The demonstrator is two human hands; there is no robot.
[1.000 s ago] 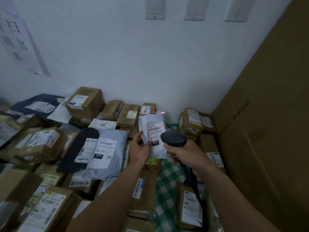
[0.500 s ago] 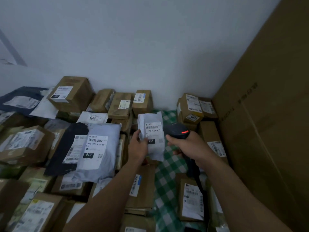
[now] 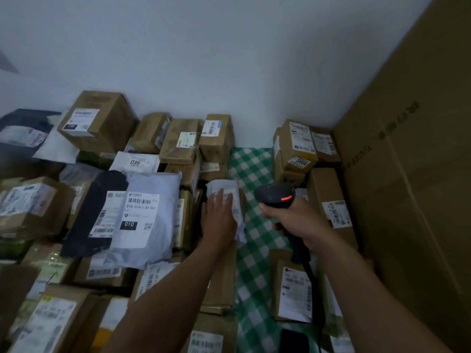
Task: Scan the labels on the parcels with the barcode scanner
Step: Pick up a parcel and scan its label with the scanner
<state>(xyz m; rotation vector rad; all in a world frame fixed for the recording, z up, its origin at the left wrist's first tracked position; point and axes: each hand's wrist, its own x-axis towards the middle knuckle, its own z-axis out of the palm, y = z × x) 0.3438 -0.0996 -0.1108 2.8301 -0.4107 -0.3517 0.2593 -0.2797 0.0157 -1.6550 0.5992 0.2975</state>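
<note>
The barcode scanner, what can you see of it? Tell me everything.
The barcode scanner is black, plastic-looking, with a rounded head and a lit red strip on top. The right hand grips its handle, holding it above the green checked cloth, head towards the small white parcel. A dark cable trails down from the handle's base.

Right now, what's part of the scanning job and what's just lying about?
Job: barcode scanner, gripped by right hand; small white parcel under flat left hand; grey 010 mailer and 5604 box, both labelled.
Lying about: green checked cloth; tall cardboard sheet on the right.
</note>
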